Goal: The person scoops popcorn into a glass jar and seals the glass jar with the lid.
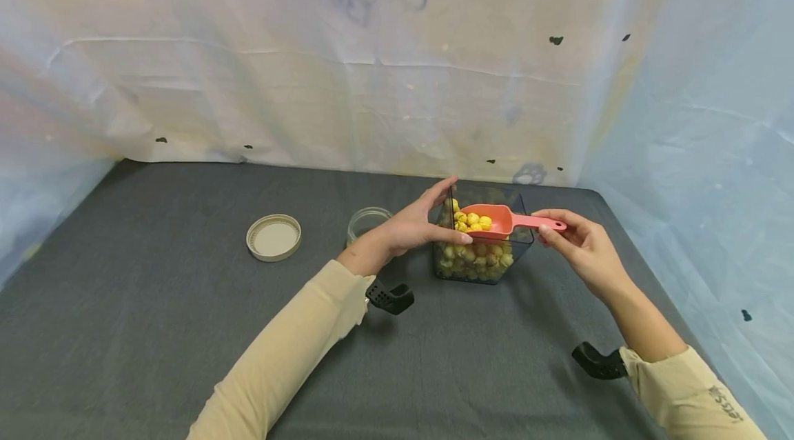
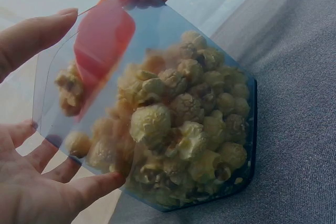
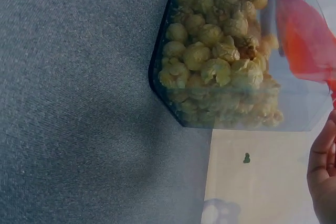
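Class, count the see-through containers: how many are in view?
2: the bin of popcorn, and the jar to its left, partly hidden behind the left hand. Others could be hidden.

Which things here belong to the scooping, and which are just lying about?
In use:
red scoop, pinched by the right hand
popcorn
tinted bin, held by the left hand

Lying about:
round lid
clear jar
Either may matter later.
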### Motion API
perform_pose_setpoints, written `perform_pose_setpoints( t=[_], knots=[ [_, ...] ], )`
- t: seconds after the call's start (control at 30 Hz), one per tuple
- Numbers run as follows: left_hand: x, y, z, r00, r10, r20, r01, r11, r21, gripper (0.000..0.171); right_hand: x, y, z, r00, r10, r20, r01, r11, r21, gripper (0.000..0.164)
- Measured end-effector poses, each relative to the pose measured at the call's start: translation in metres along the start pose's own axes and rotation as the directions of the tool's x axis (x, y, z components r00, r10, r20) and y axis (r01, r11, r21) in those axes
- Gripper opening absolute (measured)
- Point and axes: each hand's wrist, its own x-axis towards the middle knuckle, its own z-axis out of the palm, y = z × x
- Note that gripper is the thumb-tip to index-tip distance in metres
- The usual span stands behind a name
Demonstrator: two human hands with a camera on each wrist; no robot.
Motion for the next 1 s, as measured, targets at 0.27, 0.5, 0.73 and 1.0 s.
perform_pose_setpoints(
  t=[0.27,0.5,0.73,1.0],
  knots=[
    [-0.0001,0.0002,-0.0002,1.0,0.009,0.005,-0.009,1.0,0.006,0.101,-0.0017,0.0043,-0.0031,0.999,0.027,-0.037,-0.025,0.998,0.056,0.022],
    [0.0014,-0.0001,-0.0006,1.0,-0.006,0.005,0.006,1.0,0.004,0.1,-0.0037,0.0057,-0.0062,0.999,0.006,-0.051,0.002,0.988,0.153,0.02],
    [0.0015,0.0011,-0.0022,1.0,-0.013,0.005,0.013,1.0,0.016,0.1,-0.0032,0.0052,-0.0072,0.998,0.0,-0.056,0.009,0.987,0.163,0.02],
    [0.0007,0.0025,-0.0043,1.0,-0.017,0.022,0.016,0.999,0.043,0.1,-0.0035,0.0038,-0.0059,0.998,-0.006,-0.06,0.017,0.982,0.186,0.019]
  ],
)
